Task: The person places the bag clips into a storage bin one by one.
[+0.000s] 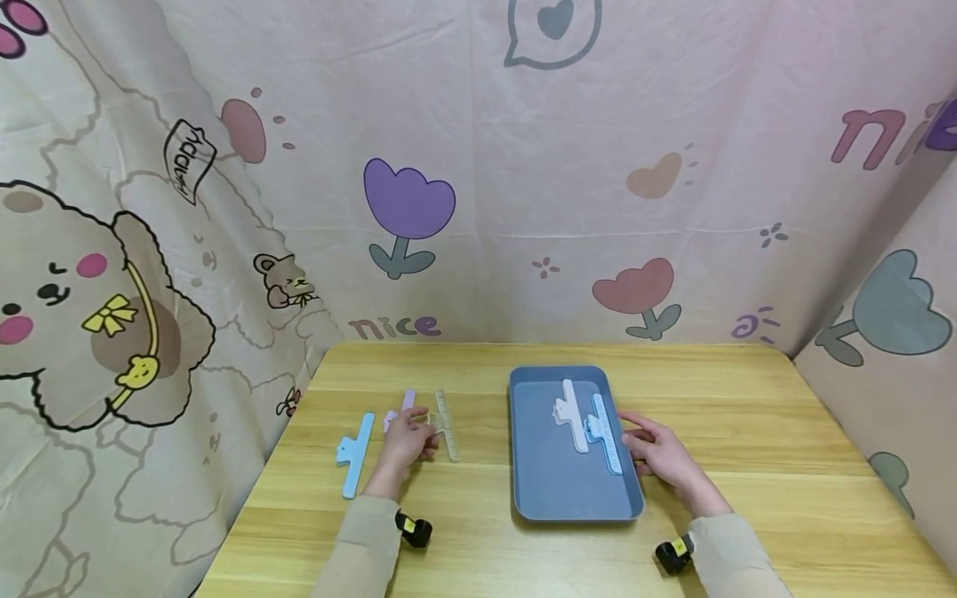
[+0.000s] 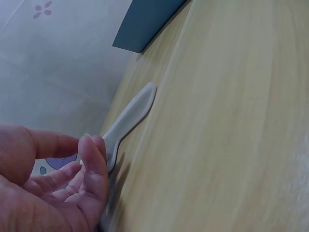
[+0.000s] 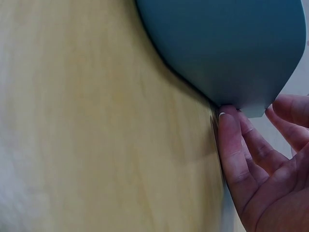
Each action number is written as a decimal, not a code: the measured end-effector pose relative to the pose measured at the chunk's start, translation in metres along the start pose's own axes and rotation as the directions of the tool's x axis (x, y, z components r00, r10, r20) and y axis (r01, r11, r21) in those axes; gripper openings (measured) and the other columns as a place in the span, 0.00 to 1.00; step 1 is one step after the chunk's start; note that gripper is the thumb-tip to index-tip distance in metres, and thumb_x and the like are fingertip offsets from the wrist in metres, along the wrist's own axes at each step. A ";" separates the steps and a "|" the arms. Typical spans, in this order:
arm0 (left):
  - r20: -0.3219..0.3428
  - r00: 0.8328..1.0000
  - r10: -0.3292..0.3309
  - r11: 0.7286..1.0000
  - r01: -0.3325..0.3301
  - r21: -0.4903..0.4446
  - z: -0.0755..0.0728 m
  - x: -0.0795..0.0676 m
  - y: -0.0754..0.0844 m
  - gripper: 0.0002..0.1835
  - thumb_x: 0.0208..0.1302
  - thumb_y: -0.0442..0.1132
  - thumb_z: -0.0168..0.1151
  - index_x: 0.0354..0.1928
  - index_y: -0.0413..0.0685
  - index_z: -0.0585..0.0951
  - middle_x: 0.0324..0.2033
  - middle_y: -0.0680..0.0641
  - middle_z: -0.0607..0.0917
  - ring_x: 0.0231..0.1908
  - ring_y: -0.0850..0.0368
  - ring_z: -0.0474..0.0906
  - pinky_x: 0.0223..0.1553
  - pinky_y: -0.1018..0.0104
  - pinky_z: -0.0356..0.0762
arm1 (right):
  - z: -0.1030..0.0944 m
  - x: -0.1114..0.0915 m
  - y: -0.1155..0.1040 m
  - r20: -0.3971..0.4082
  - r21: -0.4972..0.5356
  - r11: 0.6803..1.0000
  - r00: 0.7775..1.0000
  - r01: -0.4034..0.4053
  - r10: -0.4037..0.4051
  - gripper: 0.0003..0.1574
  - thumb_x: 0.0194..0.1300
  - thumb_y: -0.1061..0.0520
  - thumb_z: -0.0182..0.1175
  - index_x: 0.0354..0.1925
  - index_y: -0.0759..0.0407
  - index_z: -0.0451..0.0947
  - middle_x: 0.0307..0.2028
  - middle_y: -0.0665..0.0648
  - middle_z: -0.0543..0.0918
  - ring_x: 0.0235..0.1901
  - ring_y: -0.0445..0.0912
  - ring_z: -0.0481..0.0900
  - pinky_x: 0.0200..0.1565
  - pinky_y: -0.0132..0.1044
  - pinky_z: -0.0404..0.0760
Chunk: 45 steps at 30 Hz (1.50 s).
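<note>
On the left side of the table, my left hand (image 1: 407,440) pinches the tab of a clear clip (image 1: 447,428) with a ruler-marked bar; its pale bar (image 2: 131,113) lies low over the wood in the left wrist view. Partly behind that hand is a purple clip (image 1: 408,399). A blue clip (image 1: 359,455) lies to the hand's left. My right hand (image 1: 668,453) touches the right side of a blue-grey tray (image 1: 542,490), fingertips against its outer wall (image 3: 227,53). Inside the tray lie a white clip (image 1: 574,415) and a light blue ruler clip (image 1: 607,434), side by side.
The wooden table (image 1: 785,498) runs back to a printed cloth (image 1: 493,282) hanging behind it and at both sides. A black wrist camera is strapped to each sleeve (image 1: 364,540).
</note>
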State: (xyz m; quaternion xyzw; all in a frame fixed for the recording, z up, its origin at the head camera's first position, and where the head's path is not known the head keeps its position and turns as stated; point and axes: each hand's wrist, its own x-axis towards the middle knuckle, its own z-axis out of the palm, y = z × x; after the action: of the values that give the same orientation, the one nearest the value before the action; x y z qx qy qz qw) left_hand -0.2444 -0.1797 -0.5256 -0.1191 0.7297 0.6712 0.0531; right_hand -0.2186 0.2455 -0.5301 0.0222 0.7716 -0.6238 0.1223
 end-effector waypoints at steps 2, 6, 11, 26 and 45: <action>0.007 1.000 -0.002 1.000 0.002 0.001 0.001 -0.001 0.001 0.25 0.68 0.25 0.54 0.66 0.29 0.64 0.36 0.35 0.81 0.25 0.55 0.80 0.22 0.68 0.80 | 0.000 0.000 0.000 0.000 -0.001 1.000 1.000 0.004 -0.004 0.32 0.74 0.60 0.52 0.73 0.59 0.60 0.55 0.72 0.74 0.38 0.53 0.82 0.34 0.46 0.85; 0.008 1.000 -0.015 1.000 0.015 0.018 0.002 -0.002 0.002 0.24 0.68 0.25 0.53 0.65 0.30 0.66 0.33 0.35 0.81 0.24 0.55 0.80 0.22 0.68 0.80 | 0.000 0.000 0.001 0.010 0.022 1.000 1.000 0.017 -0.017 0.32 0.74 0.62 0.52 0.73 0.62 0.59 0.54 0.73 0.75 0.37 0.53 0.83 0.33 0.47 0.86; 0.007 1.000 -0.030 0.999 0.029 0.035 0.002 -0.002 0.002 0.22 0.68 0.26 0.54 0.63 0.31 0.68 0.31 0.36 0.82 0.23 0.56 0.80 0.21 0.68 0.79 | 0.000 -0.001 0.001 0.024 0.041 0.999 0.999 0.031 -0.032 0.33 0.74 0.62 0.52 0.73 0.64 0.57 0.54 0.73 0.75 0.37 0.54 0.83 0.33 0.47 0.86; 0.015 0.999 -0.031 0.999 0.030 0.015 0.006 -0.002 0.003 0.22 0.67 0.25 0.55 0.62 0.29 0.69 0.32 0.36 0.81 0.23 0.56 0.80 0.21 0.69 0.80 | 0.000 -0.002 0.000 0.014 0.035 0.999 1.000 0.026 -0.026 0.33 0.74 0.62 0.52 0.73 0.63 0.57 0.53 0.72 0.75 0.36 0.53 0.82 0.33 0.47 0.86; -0.024 1.000 0.009 1.000 -0.009 0.015 0.001 -0.002 0.003 0.21 0.65 0.25 0.57 0.60 0.28 0.71 0.30 0.38 0.83 0.21 0.59 0.77 0.19 0.70 0.77 | -0.002 -0.004 -0.001 0.043 0.034 0.999 0.998 0.033 -0.034 0.34 0.74 0.61 0.52 0.74 0.62 0.56 0.55 0.73 0.74 0.38 0.55 0.83 0.33 0.48 0.86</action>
State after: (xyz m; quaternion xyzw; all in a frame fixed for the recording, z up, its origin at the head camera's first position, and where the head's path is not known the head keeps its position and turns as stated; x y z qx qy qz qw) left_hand -0.2429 -0.1780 -0.5227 -0.1235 0.7358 0.6645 0.0421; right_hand -0.2154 0.2475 -0.5284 -0.0025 0.7584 -0.6390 0.1283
